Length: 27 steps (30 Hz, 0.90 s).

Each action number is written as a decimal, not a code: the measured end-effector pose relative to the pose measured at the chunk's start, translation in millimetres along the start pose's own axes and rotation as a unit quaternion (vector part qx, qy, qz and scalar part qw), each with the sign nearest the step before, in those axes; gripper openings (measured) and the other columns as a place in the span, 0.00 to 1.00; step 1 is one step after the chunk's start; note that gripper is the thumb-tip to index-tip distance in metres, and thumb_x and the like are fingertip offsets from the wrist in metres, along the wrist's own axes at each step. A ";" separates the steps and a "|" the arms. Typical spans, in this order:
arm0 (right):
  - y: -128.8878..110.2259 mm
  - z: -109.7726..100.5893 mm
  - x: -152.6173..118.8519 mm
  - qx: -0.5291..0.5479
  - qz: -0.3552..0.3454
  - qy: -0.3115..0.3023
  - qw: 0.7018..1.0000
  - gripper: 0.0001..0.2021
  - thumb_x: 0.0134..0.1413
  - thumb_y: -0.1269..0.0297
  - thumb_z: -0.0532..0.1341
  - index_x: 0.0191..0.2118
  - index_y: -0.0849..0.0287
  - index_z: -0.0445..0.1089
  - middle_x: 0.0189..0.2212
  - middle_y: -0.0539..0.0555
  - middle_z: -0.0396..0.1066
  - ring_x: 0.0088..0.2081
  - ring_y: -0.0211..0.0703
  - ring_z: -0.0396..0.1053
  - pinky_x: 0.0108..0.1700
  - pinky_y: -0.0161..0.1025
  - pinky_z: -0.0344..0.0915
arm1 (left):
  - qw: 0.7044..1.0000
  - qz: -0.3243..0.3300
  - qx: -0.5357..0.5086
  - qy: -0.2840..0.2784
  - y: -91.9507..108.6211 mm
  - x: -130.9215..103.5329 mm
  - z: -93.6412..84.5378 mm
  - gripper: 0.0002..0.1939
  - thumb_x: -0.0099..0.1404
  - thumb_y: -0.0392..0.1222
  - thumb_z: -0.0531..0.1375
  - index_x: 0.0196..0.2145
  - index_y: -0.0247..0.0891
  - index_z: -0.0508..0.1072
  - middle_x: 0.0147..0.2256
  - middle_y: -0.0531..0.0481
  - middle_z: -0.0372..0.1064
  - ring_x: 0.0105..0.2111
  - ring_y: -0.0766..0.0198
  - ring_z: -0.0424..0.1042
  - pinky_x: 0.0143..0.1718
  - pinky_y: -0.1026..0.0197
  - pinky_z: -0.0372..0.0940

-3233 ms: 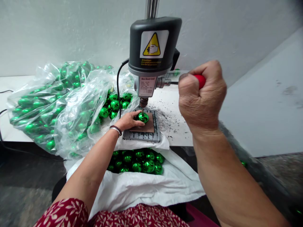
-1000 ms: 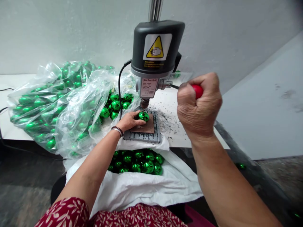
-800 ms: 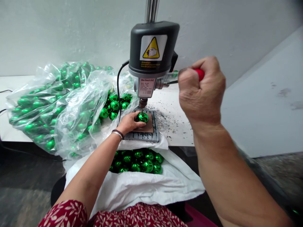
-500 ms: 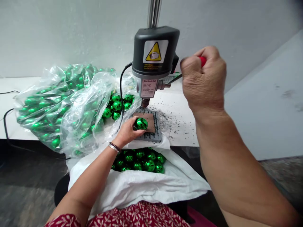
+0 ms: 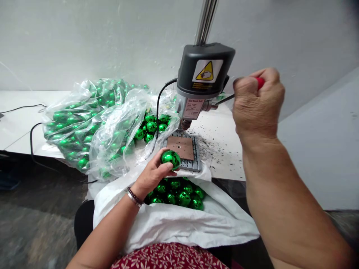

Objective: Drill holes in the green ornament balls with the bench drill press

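Freshly lifted clear of a mini bench drill, a shiny green bauble sits pinched in a worker's left hand at a cluttered white table.

Meanwhile the right hand is clenched in a fist around the red-tipped feed lever, raised high so that the drill bit hangs above the brown pad on the grey base plate, leaving that pad bare. The bauble is held just off the plate's near edge, directly over a white cloth sack in the worker's lap, where more green baubles lie pooled. To the left, a clear plastic bag stuffed with green balls slumps open toward the drill, within easy reach. Dark shavings speckle the tabletop beside the plate.
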State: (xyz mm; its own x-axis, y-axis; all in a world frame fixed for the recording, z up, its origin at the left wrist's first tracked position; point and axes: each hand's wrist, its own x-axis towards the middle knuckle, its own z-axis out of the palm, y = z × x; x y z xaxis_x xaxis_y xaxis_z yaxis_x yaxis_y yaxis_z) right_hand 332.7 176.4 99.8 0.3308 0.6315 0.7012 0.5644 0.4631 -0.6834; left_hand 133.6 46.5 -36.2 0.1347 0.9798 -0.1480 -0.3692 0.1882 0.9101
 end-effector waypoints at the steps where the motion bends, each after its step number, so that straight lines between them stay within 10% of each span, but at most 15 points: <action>1: -1.1 0.4 -0.1 -0.003 0.012 -0.001 1.000 0.09 0.62 0.69 0.55 0.30 0.61 0.57 0.22 0.43 0.51 0.27 0.27 0.47 0.37 0.34 0.51 | 0.998 -0.031 -0.064 0.001 -0.1 -0.6 0.8 0.33 0.58 0.46 0.69 0.59 0.45 0.64 0.44 0.47 0.73 0.37 0.59 0.77 0.41 0.56 0.73; 7: -8.5 1.3 -0.9 -0.015 0.049 -0.015 0.999 0.08 0.63 0.71 0.54 0.31 0.61 0.56 0.25 0.44 0.52 0.30 0.28 0.49 0.41 0.35 0.52 | 0.957 -0.153 -0.242 0.048 -1.8 6.2 0.6 0.20 0.70 0.50 0.59 0.54 0.35 0.70 0.37 0.42 0.76 0.30 0.62 0.78 0.32 0.64 0.73; 16: -6.3 0.2 -2.2 0.026 0.015 -0.006 1.000 0.08 0.60 0.72 0.56 0.30 0.60 0.55 0.23 0.42 0.51 0.28 0.26 0.48 0.38 0.34 0.52 | 0.952 -0.167 -0.232 0.111 -3.6 14.4 8.8 0.08 0.68 0.38 0.61 0.44 0.32 0.73 0.35 0.44 0.78 0.34 0.61 0.80 0.33 0.65 0.75; 27: 0.0 0.4 -3.4 0.051 -0.025 0.000 0.998 0.08 0.60 0.67 0.55 0.30 0.60 0.55 0.24 0.44 0.53 0.29 0.26 0.50 0.38 0.32 0.55 | 0.931 -0.233 -0.266 0.094 1.2 33.7 8.2 0.18 0.72 0.49 0.55 0.46 0.30 0.73 0.33 0.41 0.77 0.26 0.67 0.75 0.27 0.69 0.73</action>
State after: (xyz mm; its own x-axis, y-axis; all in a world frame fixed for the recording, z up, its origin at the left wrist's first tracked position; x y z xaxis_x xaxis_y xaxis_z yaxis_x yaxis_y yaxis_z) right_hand 331.3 174.5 97.3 0.3039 0.6054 0.7356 0.5002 0.5557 -0.6641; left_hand 145.2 79.2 -36.9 0.2491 0.7690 -0.5888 -0.7214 0.5529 0.4170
